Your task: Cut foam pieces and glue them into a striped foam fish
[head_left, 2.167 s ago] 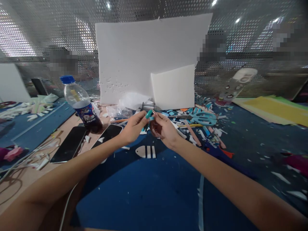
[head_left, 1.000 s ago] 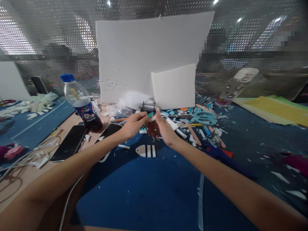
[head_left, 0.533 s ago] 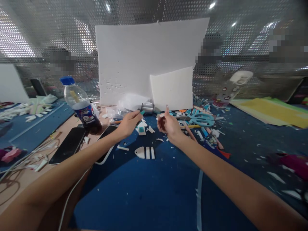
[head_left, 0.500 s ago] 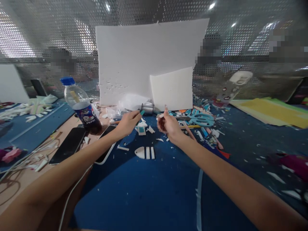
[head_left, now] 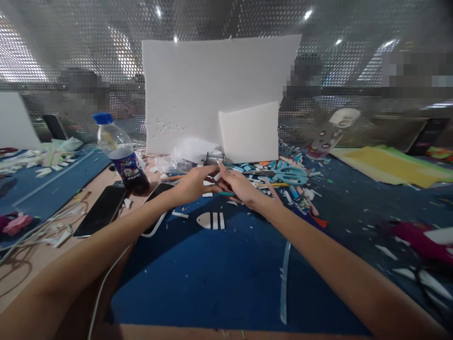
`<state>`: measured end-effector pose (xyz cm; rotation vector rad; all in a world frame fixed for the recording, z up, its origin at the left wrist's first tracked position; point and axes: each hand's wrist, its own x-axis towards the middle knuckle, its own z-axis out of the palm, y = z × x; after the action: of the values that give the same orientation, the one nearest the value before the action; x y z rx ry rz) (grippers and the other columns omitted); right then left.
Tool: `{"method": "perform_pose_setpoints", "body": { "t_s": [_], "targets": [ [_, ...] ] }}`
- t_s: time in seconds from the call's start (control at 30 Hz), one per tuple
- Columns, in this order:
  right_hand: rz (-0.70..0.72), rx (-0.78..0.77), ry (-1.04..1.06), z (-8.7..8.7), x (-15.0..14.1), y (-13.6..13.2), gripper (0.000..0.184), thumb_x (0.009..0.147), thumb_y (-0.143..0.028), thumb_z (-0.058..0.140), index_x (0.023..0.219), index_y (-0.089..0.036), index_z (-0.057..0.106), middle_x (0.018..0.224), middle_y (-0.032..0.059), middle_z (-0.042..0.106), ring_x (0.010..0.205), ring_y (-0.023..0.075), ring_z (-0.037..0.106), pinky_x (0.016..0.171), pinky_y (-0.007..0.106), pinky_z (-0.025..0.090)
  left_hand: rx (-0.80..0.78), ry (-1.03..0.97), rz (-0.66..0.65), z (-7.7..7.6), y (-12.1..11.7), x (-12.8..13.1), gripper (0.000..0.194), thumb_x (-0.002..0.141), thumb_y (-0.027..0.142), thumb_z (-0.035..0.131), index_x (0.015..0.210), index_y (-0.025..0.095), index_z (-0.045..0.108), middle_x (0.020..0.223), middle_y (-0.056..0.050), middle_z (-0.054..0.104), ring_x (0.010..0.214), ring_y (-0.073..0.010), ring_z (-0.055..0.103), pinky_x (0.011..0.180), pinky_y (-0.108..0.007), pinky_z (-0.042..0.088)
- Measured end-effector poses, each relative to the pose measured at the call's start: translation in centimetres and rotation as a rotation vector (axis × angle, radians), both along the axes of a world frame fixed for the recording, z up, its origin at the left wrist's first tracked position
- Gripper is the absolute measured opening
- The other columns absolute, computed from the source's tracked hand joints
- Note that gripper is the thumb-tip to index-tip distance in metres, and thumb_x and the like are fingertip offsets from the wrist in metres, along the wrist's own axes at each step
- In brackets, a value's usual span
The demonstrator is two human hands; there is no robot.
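My left hand and my right hand meet above the blue mat, fingers closed and fingertips close together. A thin teal strip shows at my left thumb and runs under my right hand. Between the fingertips is a small white piece, pinched by my right hand; its shape is mostly hidden. Nearer to me on the mat lie a rounded white foam tip with a small dark hole and two white strips beside it, spaced like a fish.
A Pepsi bottle and a black phone stand and lie at left. Light-blue scissors rest among scraps at right. A white foam board leans behind a metal cup. A white cable crosses the left side.
My hands were apart; now they have come together, the left moving right with the teal strip and the right slightly left with the white piece. The view has shifted a little.
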<state>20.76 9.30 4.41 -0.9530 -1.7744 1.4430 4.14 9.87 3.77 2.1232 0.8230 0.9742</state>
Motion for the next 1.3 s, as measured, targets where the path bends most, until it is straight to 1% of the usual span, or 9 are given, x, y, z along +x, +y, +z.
{"method": "perform_pose_setpoints", "body": {
  "t_s": [0.2,0.37,0.5,0.63,0.73,0.87,0.97,1.17,1.3],
  "targets": [
    [0.104,0.053,-0.141,2.1,0.8,-1.2,0.063,0.090,-0.059,0.038,0.041,-0.020,0.032,0.036,-0.0050,0.028,0.032,0.0057,0.024,0.036,0.024,0.023,0.020,-0.095,-0.047,0.3,-1.3,0.8,0.042,0.072,0.029,0.071,0.111,0.017,0.060,0.114,-0.011,0.064,0.106,-0.0261,0.059,0.090,-0.040,0.048],
    [0.132,0.070,-0.204,2.2,2.7,-2.6,0.063,0.092,-0.054,0.038,0.040,-0.020,0.030,0.032,-0.0070,0.022,0.029,0.0049,0.022,0.035,0.023,0.021,0.013,-0.112,-0.104,-0.1,-2.3,1.8,0.032,0.076,0.033,0.067,0.103,0.015,0.061,0.119,-0.013,0.062,0.109,-0.0260,0.059,0.092,-0.042,0.049],
    [0.115,0.074,-0.210,1.3,3.9,-3.3,0.061,0.090,-0.057,0.038,0.042,-0.020,0.035,0.031,-0.0065,0.027,0.028,0.0057,0.026,0.034,0.023,0.023,0.017,-0.003,-0.148,-0.1,-2.9,2.3,0.041,0.072,0.034,0.071,0.107,0.018,0.058,0.127,-0.012,0.056,0.115,-0.0264,0.055,0.096,-0.042,0.047],
    [0.018,0.110,-0.179,0.0,4.7,-3.0,0.057,0.087,-0.062,0.040,0.049,-0.019,0.046,0.039,-0.0020,0.045,0.033,0.0094,0.042,0.037,0.024,0.034,0.039,0.170,-0.117,-0.7,-4.2,1.1,0.072,0.069,0.032,0.073,0.132,0.023,0.038,0.137,-0.013,0.044,0.126,-0.0291,0.042,0.103,-0.049,0.038],
    [-0.051,0.147,-0.147,-0.9,5.1,-2.5,0.050,0.083,-0.062,0.047,0.059,-0.019,0.053,0.054,0.0023,0.058,0.044,0.0131,0.053,0.042,0.026,0.041,0.045,0.289,-0.087,-2.0,-5.4,-0.6,0.087,0.064,0.031,0.075,0.137,0.022,0.029,0.139,-0.016,0.038,0.131,-0.0342,0.033,0.106,-0.057,0.029],
    [-0.118,0.150,-0.081,-2.1,5.2,-2.5,0.042,0.085,-0.060,0.041,0.077,-0.020,0.054,0.075,0.0055,0.064,0.055,0.0167,0.058,0.044,0.029,0.046,0.034,0.360,-0.038,-3.7,-6.3,-2.5,0.085,0.066,0.030,0.070,0.137,0.017,0.023,0.135,-0.018,0.039,0.129,-0.0346,0.034,0.106,-0.057,0.029],
    [-0.176,0.156,-0.039,-3.2,5.1,-2.9,0.035,0.088,-0.056,0.038,0.086,-0.022,0.049,0.082,0.0052,0.063,0.059,0.0160,0.058,0.045,0.028,0.046,0.017,0.375,-0.014,-4.1,-6.3,-2.8,0.082,0.068,0.031,0.068,0.134,0.015,0.023,0.131,-0.018,0.041,0.125,-0.0317,0.039,0.106,-0.054,0.031],
    [-0.187,0.176,-0.096,-4.9,5.1,-3.4,0.035,0.092,-0.048,0.020,0.077,-0.023,0.038,0.077,0.0063,0.057,0.057,0.0151,0.054,0.045,0.028,0.043,-0.013,0.413,-0.001,-3.8,-6.2,-2.6,0.071,0.070,0.033,0.066,0.129,0.015,0.030,0.123,-0.015,0.047,0.120,-0.0302,0.042,0.104,-0.051,0.035],
    [-0.131,0.291,-0.213,-4.9,5.2,-3.7,0.031,0.091,-0.048,0.026,0.075,-0.023,0.038,0.094,0.0094,0.053,0.088,0.0222,0.053,0.071,0.039,0.048,-0.001,0.429,0.002,-4.0,-6.3,-2.7,0.067,0.072,0.034,0.065,0.127,0.015,0.031,0.123,-0.014,0.048,0.119,-0.0292,0.042,0.104,-0.048,0.036]
  ]
}}
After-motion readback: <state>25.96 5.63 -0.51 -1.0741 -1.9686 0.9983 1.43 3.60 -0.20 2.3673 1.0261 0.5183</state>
